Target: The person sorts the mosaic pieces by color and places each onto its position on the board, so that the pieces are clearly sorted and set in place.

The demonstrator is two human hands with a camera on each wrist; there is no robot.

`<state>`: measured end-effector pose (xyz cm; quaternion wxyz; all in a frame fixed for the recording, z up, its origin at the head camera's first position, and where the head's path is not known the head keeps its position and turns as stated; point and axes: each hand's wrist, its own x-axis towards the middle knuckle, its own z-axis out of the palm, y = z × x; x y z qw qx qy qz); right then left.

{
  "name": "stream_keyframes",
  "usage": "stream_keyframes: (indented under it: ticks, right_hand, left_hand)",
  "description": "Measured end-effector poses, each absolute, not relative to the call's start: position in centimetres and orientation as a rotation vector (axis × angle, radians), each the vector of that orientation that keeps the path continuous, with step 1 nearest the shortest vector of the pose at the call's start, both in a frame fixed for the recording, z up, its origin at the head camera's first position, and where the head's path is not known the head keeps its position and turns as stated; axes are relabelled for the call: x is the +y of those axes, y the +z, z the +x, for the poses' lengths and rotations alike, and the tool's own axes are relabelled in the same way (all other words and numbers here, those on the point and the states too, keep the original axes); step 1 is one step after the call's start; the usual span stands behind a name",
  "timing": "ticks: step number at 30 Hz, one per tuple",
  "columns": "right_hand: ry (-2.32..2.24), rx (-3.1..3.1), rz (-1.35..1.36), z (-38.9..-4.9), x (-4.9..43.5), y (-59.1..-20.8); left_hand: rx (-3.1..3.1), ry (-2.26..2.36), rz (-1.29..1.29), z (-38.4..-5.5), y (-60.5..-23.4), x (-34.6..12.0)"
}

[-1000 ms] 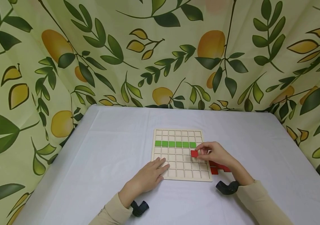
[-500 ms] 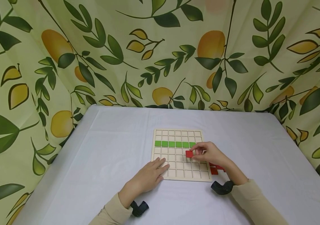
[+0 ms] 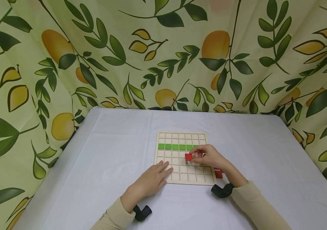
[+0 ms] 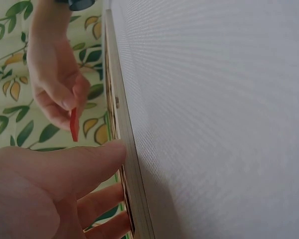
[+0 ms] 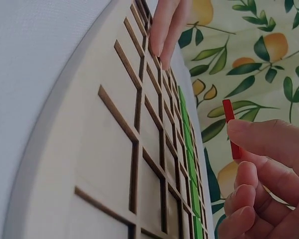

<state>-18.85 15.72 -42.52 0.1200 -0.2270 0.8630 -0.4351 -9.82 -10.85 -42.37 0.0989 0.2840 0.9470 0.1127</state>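
Observation:
My right hand (image 3: 207, 156) pinches a thin red square tile (image 3: 188, 157) between thumb and fingers. In the right wrist view the red tile (image 5: 231, 129) is seen edge-on, held above the wooden grid board (image 5: 104, 129) and apart from it. A row of green tiles (image 3: 175, 147) fills cells across the board (image 3: 182, 177), the right end partly behind my right hand. My left hand (image 3: 151, 179) rests with spread fingers on the board's near left corner; in the left wrist view its thumb (image 4: 97, 162) lies along the board's edge (image 4: 129, 169).
More red tiles (image 3: 218, 174) lie on the white tablecloth (image 3: 117, 143) just right of the board, partly hidden by my right forearm. Behind the table hangs a leaf-and-fruit patterned curtain (image 3: 180, 64). Black wrist devices (image 3: 222, 190) sit at both cuffs.
My right hand has moved left over the board, carrying the red tile with it. My left hand stays in place.

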Motion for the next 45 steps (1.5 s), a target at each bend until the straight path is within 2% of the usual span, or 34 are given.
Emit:
stream_keyframes:
  ticks: [32, 45]
  right_hand:
    - [-1.331, 2.476, -0.746, -20.0, 12.0, -43.3]
    - [-1.355, 2.512, -0.692, -20.3, 10.0, -43.9]
  left_hand:
    - [2.805, 0.339, 0.851, -9.9, -42.3, -10.8]
    - [2.800, 0.330, 0.838, -9.7, -42.2, -10.9]
